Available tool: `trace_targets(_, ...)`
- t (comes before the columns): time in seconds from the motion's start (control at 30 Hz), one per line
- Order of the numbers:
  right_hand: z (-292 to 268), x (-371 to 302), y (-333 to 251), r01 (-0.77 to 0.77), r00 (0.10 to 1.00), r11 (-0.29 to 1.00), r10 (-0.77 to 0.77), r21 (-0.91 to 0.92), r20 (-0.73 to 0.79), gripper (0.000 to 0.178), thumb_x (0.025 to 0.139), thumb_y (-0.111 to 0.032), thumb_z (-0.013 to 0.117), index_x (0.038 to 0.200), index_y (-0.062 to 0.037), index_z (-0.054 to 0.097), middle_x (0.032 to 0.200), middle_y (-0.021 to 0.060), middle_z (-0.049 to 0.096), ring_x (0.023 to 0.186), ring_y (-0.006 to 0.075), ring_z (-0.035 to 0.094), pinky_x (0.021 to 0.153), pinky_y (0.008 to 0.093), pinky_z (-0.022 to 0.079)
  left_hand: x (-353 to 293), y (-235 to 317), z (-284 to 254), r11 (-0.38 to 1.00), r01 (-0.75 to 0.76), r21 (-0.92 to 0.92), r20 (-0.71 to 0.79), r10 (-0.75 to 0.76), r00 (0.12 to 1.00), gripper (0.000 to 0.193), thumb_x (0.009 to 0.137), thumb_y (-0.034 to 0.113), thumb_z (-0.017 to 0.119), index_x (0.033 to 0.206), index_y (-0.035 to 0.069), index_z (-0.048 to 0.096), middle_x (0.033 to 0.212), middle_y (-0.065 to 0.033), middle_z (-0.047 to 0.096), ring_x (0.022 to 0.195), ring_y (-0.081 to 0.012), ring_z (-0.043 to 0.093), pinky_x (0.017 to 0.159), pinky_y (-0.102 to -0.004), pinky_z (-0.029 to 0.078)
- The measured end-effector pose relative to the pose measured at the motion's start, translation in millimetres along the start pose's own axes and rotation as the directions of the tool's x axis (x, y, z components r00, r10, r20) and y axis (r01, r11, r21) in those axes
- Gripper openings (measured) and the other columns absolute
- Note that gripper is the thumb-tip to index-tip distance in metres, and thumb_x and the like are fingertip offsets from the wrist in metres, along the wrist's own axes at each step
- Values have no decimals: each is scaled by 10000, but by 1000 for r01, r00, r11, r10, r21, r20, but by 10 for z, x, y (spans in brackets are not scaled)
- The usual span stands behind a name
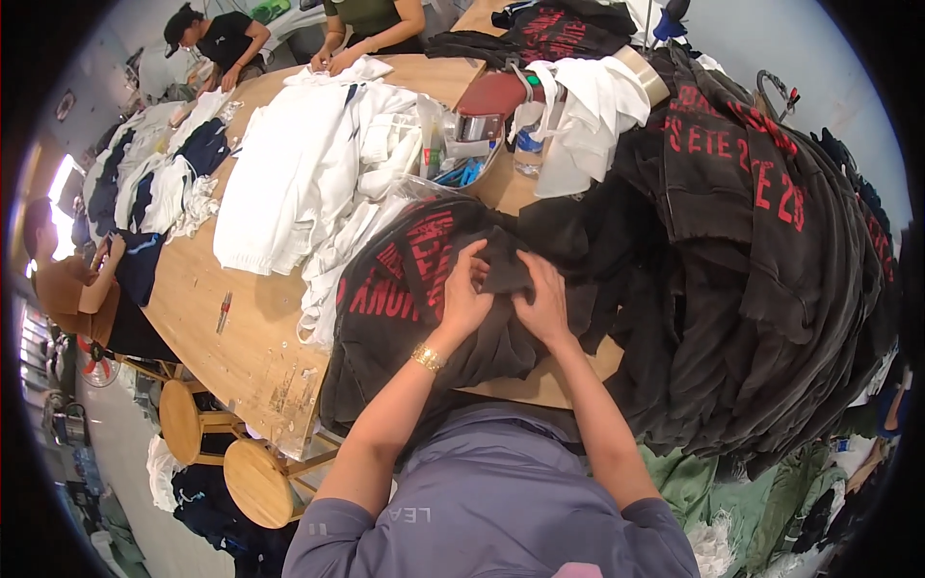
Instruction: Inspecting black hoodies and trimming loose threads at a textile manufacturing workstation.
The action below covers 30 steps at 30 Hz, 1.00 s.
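A faded black sweatshirt (414, 328) with red print lies bunched on the table in front of me. My left hand (466, 294) is closed on a fold of its dark cloth, thumb and fingers pinching the edge. Just across from it, my right hand (542, 301) pinches the same raised piece of cloth. The gripped part stands up between both hands, slightly above the rest of the garment. More black cloth (578, 231) spreads behind my right hand. Which part of the sweatshirt I hold cannot be made out.
A tall heap of black garments (723, 289) with red print rises at my right. White garments (279, 183) cover the table on the left, near small snips (224, 313). A bottle (528, 149) stands beyond. Wooden stools (258, 482) are lower left. Several people work around the table.
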State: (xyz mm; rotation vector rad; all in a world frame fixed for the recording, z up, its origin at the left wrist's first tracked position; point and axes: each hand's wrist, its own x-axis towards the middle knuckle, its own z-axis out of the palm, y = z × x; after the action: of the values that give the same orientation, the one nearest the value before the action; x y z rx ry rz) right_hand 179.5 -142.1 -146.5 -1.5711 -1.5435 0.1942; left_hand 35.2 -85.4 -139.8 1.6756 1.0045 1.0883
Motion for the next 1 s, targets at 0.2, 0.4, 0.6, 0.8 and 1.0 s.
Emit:
trace_targets(0.2,255,-192,474,6,1000,1000,-5,31,-15,624,649,-24,565,1266,-53,478,1241,168,514,1202,331,452,1005,403,327,-27,-24,-12,995,-66,74,6,66,998,579,677,-105,563,1221,86,514,874,-74,533,742,-182,559,623,-273,457)
trace_targets(0.4,248,-272,469,-21,999,998,24,56,-44,697,589,-36,518,1283,-43,462,1270,186,494,1227,341,436,1024,403,314,-51,-41,-18,994,-98,48,19,97,995,560,662,-98,569,1194,76,532,867,-70,524,744,-179,554,626,-270,460)
trace_targets(0.6,266,-255,457,-18,999,994,22,111,-35,704,579,-50,570,1275,-48,468,1265,182,497,1232,334,439,1025,403,320,-30,-28,-38,983,-99,156,20,97,995,539,649,-82,591,1160,87,560,879,-70,529,761,-178,553,625,-267,459)
trace_targets(0.8,231,-217,482,-22,991,991,39,136,-130,599,609,-62,598,1203,-44,522,1224,166,538,1194,321,481,979,396,357,8,-78,58,995,-49,84,49,45,998,594,629,-156,510,1166,93,569,881,-25,508,780,-119,532,628,-209,436)
trace_targets(1.0,302,-247,444,-18,994,987,35,162,-104,655,585,-70,626,1226,-59,493,1243,143,516,1218,307,451,998,405,342,-14,-215,4,996,-77,43,28,76,997,513,687,-135,549,1158,68,564,878,-13,508,769,-97,527,634,-189,430)
